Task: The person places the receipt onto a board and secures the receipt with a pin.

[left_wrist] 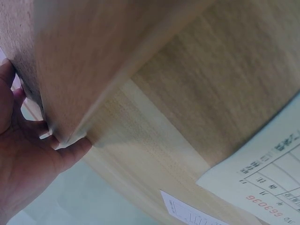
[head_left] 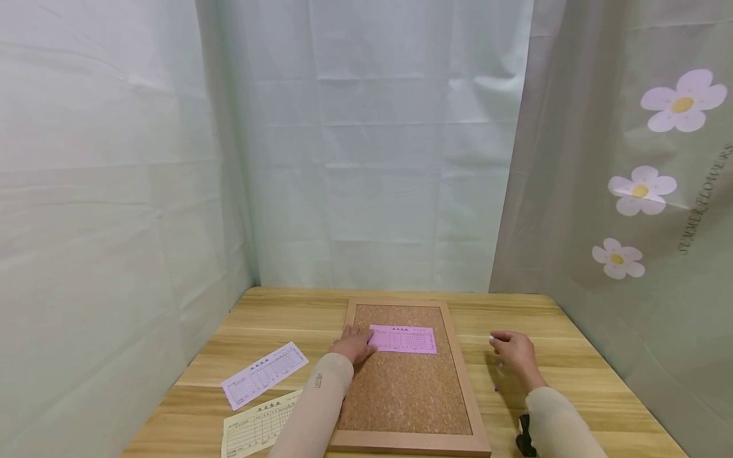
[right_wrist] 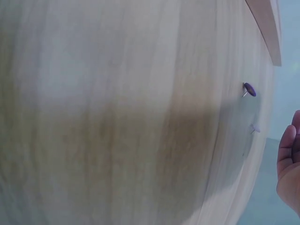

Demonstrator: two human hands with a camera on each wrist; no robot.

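Note:
A framed cork board [head_left: 406,394] lies on the table with a pink printed slip [head_left: 403,340] across its upper part. My left hand [head_left: 353,345] rests over the board's left edge, its fingers spread, the fingertips at the slip's left end. Past the board's right side, my right hand [head_left: 515,355] pinches a small white thumbtack [head_left: 491,338] between thumb and finger, a little above the table. Under that hand lie a purple thumbtack [right_wrist: 250,89] and a pale lilac one [right_wrist: 254,128]. In the right wrist view the hand is mostly cut off.
Left of the board lie a lilac printed slip [head_left: 265,374] and a yellow printed slip [head_left: 258,425], the latter partly covered by my left sleeve. A black object [head_left: 524,437] is by my right sleeve. Curtains [head_left: 378,146] enclose the wooden table [head_left: 286,312] at the back and sides.

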